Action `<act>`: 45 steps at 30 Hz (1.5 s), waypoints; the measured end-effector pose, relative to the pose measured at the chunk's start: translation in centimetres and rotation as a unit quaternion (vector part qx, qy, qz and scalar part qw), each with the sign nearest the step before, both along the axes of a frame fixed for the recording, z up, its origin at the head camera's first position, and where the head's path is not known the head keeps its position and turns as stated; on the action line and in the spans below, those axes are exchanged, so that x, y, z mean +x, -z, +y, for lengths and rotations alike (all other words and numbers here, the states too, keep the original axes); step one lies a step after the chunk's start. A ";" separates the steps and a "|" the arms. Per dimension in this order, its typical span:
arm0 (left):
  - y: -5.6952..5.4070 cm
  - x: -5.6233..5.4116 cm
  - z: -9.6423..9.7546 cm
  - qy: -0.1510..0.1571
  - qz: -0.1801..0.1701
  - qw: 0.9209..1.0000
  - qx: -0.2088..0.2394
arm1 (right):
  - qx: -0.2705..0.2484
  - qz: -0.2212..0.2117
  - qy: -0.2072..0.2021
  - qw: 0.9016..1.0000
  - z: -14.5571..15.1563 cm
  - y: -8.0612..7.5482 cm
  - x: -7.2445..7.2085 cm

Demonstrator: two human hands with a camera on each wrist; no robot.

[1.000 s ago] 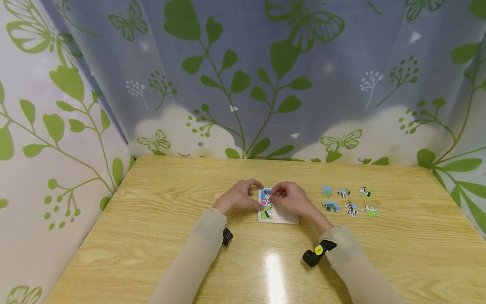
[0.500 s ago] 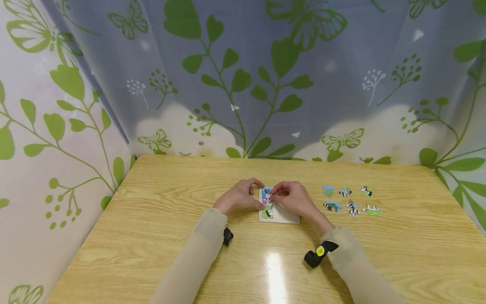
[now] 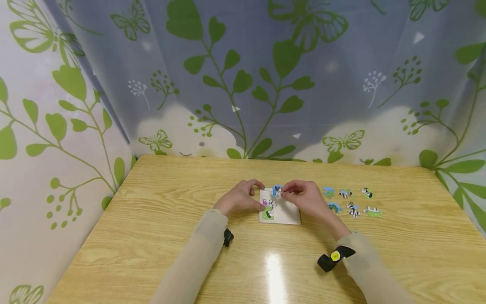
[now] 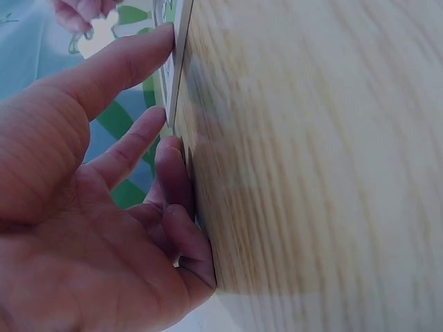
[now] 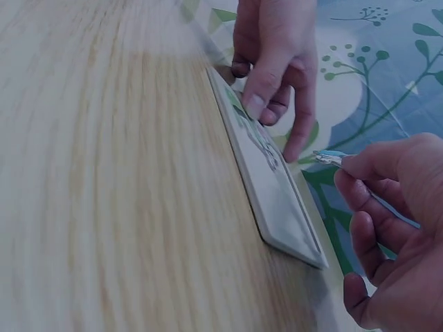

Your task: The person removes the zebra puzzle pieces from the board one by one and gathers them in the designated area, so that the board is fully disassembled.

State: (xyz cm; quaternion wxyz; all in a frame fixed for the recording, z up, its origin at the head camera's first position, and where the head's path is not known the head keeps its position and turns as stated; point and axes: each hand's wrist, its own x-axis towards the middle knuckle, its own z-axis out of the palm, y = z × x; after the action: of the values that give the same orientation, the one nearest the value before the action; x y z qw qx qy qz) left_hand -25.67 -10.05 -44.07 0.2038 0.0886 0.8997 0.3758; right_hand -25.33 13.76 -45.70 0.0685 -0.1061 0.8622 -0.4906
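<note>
A flat puzzle board [image 3: 286, 214] lies on the table. A piece with green and zebra print [image 3: 268, 212] sits in its lower left part. My left hand [image 3: 240, 196] is at the board's left side; its thumb [image 4: 131, 69] rests on the board's edge and its forefinger touches the far left corner. The other fingers are bent against the tabletop. My right hand [image 3: 305, 196] pinches a puzzle piece [image 3: 277, 191] with a blue ground and a zebra's head between thumb and forefinger. In the right wrist view this piece [image 5: 328, 157] is raised off the board, seen nearly edge-on.
Several loose puzzle pieces [image 3: 352, 209] lie in two rows on the wooden table [image 3: 171, 202], right of the board. A patterned curtain [image 3: 243, 76] stands behind the table's far edge. Each wrist carries a small black camera [image 3: 327, 262].
My right hand has moved slightly up and to the right, lifting the zebra-head piece from the board's upper left, where pale board now shows. The left hand has stayed in place.
</note>
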 end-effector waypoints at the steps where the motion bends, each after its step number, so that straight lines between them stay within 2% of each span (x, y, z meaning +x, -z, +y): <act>1: 0.0 0.0 0.0 0.000 -0.002 1.000 0.003 | 0.002 0.001 0.002 1.000 0.4 -0.1 0.1; 10: 0.3 0.8 -0.3 0.022 0.018 1.000 -0.007 | 0.015 0.010 0.004 1.000 4.6 0.1 2.1; 18: 0.4 1.2 -0.5 0.036 0.030 0.999 -0.011 | 0.062 0.030 0.006 0.998 7.6 0.0 3.9; 24: 0.2 2.0 -0.8 0.046 0.034 0.998 -0.020 | 0.079 0.036 0.016 0.996 9.5 0.1 4.9; 29: 0.1 2.4 -0.6 0.046 0.037 0.998 -0.034 | 0.085 0.046 0.009 0.995 10.8 0.1 5.7; 34: 0.1 2.4 -0.4 0.031 0.039 0.998 -0.042 | 0.096 0.046 0.000 0.994 11.8 -0.2 6.3; 38: 0.1 2.4 -0.3 0.023 0.039 0.998 -0.040 | 0.105 0.040 -0.004 0.994 12.4 -0.5 6.7; 45: -0.1 2.4 -0.3 0.029 0.038 0.998 -0.030 | 0.131 0.037 -0.012 0.991 13.1 -0.4 7.4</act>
State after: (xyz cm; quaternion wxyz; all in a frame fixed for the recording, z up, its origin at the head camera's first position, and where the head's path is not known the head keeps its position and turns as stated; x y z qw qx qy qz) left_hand -23.24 -10.39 -43.98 0.1826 0.1227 0.9149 0.3385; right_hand -17.91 26.91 -45.35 0.0558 -0.1251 0.9197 -0.3680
